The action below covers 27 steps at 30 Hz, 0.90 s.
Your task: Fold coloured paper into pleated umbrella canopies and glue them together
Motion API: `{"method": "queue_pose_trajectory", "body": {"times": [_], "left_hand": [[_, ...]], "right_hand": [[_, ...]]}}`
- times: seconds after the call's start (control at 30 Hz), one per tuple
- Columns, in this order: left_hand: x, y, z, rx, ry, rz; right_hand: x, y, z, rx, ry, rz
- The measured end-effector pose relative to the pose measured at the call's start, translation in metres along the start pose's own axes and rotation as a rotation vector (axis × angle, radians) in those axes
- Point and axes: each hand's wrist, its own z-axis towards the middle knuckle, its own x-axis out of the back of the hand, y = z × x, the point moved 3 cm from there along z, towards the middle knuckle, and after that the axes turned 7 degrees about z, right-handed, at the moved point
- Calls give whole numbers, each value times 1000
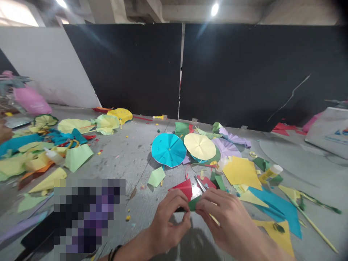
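Scrap-strewn grey desk (136, 154) before black panels (125, 69); left hand (170, 217) and right hand (227, 214), pinched nearly closed, hold green paper (193, 204) lengthwise left to right.

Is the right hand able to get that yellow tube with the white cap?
Probably yes: only flat blue paper and yellow scraps seem between the right hand and the tube. Its fingers pinch dark green paper, though.

A thin black band (115, 251), seemingly doubled, circled the wrist (125, 251) behind the left hand (163, 220); behind the right hand (227, 214), the forearm (262, 243) was bare.
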Motion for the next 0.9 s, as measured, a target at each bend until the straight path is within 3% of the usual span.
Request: {"method": "queue_pose_trajectory", "body": {"times": [0.4, 0.7, 0.9], "left_hand": [[2, 2, 3, 36, -23, 25], [5, -7, 4, 98, -31, 19], [6, -12, 4, 100, 13, 4]], "right_hand": [[14, 3, 1, -42, -44, 36], [49, 9, 1, -78, -74, -2], [72, 18, 2, -105, 2, 9]]}}
